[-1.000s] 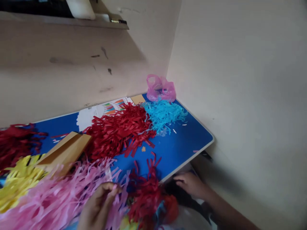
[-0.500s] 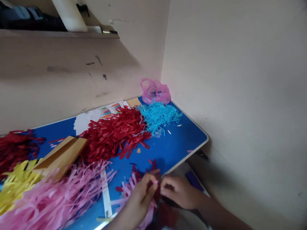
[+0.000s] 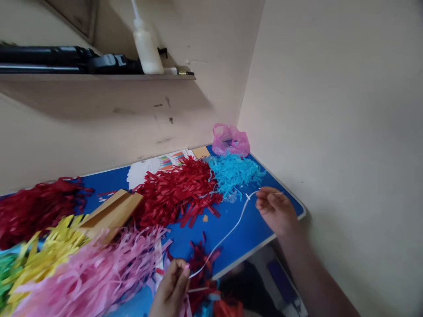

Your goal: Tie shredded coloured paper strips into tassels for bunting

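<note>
A white string (image 3: 228, 235) runs in a slack curve between my two hands. My left hand (image 3: 172, 286), low in the view, is closed in a pinch with a bit of pink paper (image 3: 187, 266) and the string's lower end at its fingertips. Raised over the table's right side, my right hand (image 3: 277, 211) pinches the other end; a short tail sticks out past its fingers. Below and between the hands hang dark red paper strips (image 3: 200, 259), with orange and blue ones lower down, partly hidden by my left hand.
On the blue table (image 3: 238, 224) lie piles of red (image 3: 178, 189), light blue (image 3: 234, 171), pink (image 3: 95, 268) and yellow (image 3: 49, 251) paper strips. A brown cardboard piece (image 3: 112, 211) sits among them. A pink plastic bag (image 3: 231, 138) is in the corner. A shelf (image 3: 99, 77) holds a bottle (image 3: 148, 53).
My right hand has moved away from my left, up and to the right, drawing the white string out between them. My left hand has shifted left and down. The view has tilted up.
</note>
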A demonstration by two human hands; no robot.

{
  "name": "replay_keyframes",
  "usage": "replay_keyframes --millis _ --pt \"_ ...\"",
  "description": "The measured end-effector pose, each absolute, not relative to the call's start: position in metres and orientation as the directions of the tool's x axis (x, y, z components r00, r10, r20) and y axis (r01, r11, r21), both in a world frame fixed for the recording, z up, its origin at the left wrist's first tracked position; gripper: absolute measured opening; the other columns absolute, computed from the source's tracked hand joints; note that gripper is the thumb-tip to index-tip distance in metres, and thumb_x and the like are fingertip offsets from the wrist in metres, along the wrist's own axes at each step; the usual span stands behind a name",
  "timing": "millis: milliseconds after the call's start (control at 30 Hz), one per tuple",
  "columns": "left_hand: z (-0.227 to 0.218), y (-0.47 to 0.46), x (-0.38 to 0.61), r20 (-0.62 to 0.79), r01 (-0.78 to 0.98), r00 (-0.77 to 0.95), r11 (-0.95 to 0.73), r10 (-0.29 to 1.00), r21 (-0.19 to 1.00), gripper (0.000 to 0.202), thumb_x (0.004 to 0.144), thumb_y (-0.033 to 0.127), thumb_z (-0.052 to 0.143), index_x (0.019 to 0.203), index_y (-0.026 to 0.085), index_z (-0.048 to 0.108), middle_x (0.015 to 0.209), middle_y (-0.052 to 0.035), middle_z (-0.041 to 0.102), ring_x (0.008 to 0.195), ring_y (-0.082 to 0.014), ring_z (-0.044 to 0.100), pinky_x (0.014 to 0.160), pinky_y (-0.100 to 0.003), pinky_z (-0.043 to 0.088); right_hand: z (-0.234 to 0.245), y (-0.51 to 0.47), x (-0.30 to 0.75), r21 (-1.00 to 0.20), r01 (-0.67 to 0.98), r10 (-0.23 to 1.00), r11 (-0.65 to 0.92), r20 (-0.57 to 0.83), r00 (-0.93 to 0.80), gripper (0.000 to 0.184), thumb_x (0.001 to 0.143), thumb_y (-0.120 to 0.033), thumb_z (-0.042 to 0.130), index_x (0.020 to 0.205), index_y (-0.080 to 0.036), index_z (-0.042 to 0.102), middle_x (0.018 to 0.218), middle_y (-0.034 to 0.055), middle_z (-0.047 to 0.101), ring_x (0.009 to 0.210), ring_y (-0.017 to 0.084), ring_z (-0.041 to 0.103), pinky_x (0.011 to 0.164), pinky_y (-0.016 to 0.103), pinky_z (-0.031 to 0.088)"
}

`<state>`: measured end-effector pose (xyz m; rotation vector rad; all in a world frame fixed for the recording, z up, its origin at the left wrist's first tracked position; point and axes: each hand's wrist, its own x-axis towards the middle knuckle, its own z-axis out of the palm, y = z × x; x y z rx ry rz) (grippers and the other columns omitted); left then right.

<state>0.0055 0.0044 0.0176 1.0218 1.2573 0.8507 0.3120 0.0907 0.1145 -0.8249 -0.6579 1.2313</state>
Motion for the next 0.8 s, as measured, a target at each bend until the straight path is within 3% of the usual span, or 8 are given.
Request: replay_keyframes --millis 133,300,400,467,533,600,667,800 --pt "0.014 -0.004 0.010 -0.304 0.015 0.078 0.304 0.950 0.953 0.043 0.081 0.064 0.057 0.080 0.021 0.052 0.058 0.0080 0.037 0.053 -0.0101 0.031 0.052 -0.023 0.028 0.105 0.111 0.303 -0.847 -0.525 0.984 0.080 -0.016 0.175 0.024 0.063 -0.036 0.088 0.071 -0.021 0.072 0.059 -0.0029 0.063 0.054 0.009 0.055 0.049 0.021 0.044" --pt "0.026 -0.011 0.000 -0.273 0.054 0.093 0.269 0.958 0.962 0.041 0.082 0.060 0.058 0.078 0.020 0.056 0.064 0.0028 0.052 0.059 -0.0125 0.045 0.057 -0.024 0.037 0.128 0.109 0.296 -0.835 -0.551 1.000 -0.005 -0.019 0.019 0.021 0.070 -0.044 0.081 0.080 -0.029 0.072 0.086 -0.0015 0.070 0.074 0.015 0.064 0.072 0.033 0.055" --pt "0.047 -0.003 -0.013 -0.174 0.002 -0.150 0.176 0.973 0.984 0.033 0.078 0.051 0.068 0.076 0.018 0.064 0.081 -0.0031 0.065 0.079 -0.0173 0.057 0.075 -0.026 0.044 0.136 0.093 0.258 -0.940 -0.340 0.994 -0.032 0.005 -0.108 0.020 0.082 -0.049 0.069 0.085 -0.029 0.072 0.067 -0.0022 0.064 0.049 0.011 0.052 0.057 0.028 0.050" --pt "0.059 0.004 -0.020 -0.259 -0.210 -0.276 0.205 0.926 0.956 0.031 0.068 0.046 0.078 0.077 0.018 0.068 0.077 -0.0017 0.067 0.077 -0.0171 0.060 0.074 -0.026 0.046 0.128 0.078 0.218 -0.991 -0.132 0.979 -0.012 0.015 -0.202 0.025 0.086 -0.048 0.065 0.085 -0.025 0.073 0.067 0.0008 0.065 0.053 0.013 0.054 0.056 0.026 0.047" --pt "0.065 0.008 -0.021 -0.426 -0.489 -0.233 0.274 0.874 0.828 0.035 0.057 0.040 0.086 0.079 0.018 0.070 0.069 0.0001 0.068 0.068 -0.0153 0.062 0.068 -0.025 0.047 0.112 0.065 0.178 -0.997 0.070 0.939 0.033 0.007 -0.343 0.026 0.088 -0.043 0.062 0.079 -0.021 0.073 0.076 0.0037 0.070 0.070 0.017 0.061 0.065 0.027 0.047" --pt "0.066 0.008 -0.020 -0.520 -0.657 -0.109 0.331 0.847 0.678 0.039 0.052 0.033 0.090 0.083 0.018 0.072 0.071 -0.0010 0.071 0.067 -0.0157 0.065 0.068 -0.026 0.049 0.094 0.057 0.150 -0.965 0.246 0.890 0.094 -0.029 -0.454 0.032 0.093 -0.039 0.054 0.073 -0.018 0.069 0.071 0.0016 0.067 0.069 0.016 0.059 0.063 0.025 0.043" --pt "0.064 0.005 -0.019 -0.549 -0.714 -0.054 0.352 0.834 0.605 0.038 0.052 0.027 0.091 0.084 0.018 0.073 0.072 -0.0010 0.073 0.066 -0.0154 0.067 0.067 -0.026 0.049 0.084 0.053 0.136 -0.922 0.353 0.870 0.158 -0.038 -0.491 0.035 0.094 -0.034 0.049 0.067 -0.018 0.062 0.062 -0.0020 0.060 0.061 0.013 0.054 0.059 0.023 0.037" --pt "0.058 0.000 -0.021 -0.556 -0.742 -0.059 0.336 0.829 0.580 0.035 0.052 0.025 0.091 0.080 0.017 0.072 0.067 0.0009 0.070 0.060 -0.0125 0.065 0.064 -0.024 0.050 0.085 0.052 0.132 -0.883 0.414 0.843 0.222 -0.040 -0.537 0.036 0.091 -0.028 0.049 0.056 -0.017 0.048 0.053 -0.0059 0.044 0.053 0.009 0.043 0.052 0.023 0.026"
